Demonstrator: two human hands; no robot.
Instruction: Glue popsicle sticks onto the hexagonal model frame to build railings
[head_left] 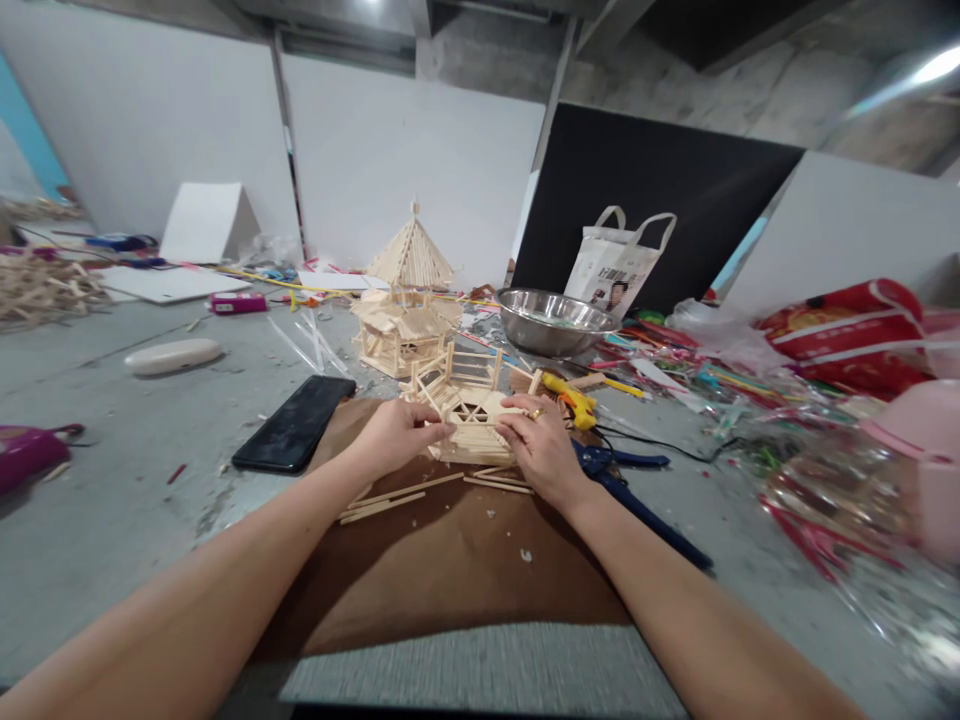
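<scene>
The wooden model [474, 441] sits on the brown sheet [465, 570]; left hand [397, 434] and right hand [546, 448] touch it from both sides, probably for steadiness. Whether they grip, I cannot tell.

Near brown sheet [480, 575] passable; sticks [499, 485] block ahead, phone [295, 425] left.

Straw-pale wooden frame [471, 446], plain brown sheet [450, 570], grey tabletop [180, 415].
Loose sticks [405, 497] and roofed model [409, 325]: same pale straw tone, the roof finely striped by its ribs. Phone [295, 425]: black. Glue gun [574, 401]: yellow. Cutter [649, 512]: dark blue. Bowl [555, 330]: silver, reflective. Tote bag [606, 268]: off-white, dark printed lettering and picture. Large packet [847, 340]: red, white bands. Small box [237, 303]: magenta-purple. Wall panels: white [412, 150] and one black [645, 180]. Oblong case [172, 356]: off-white.
</scene>
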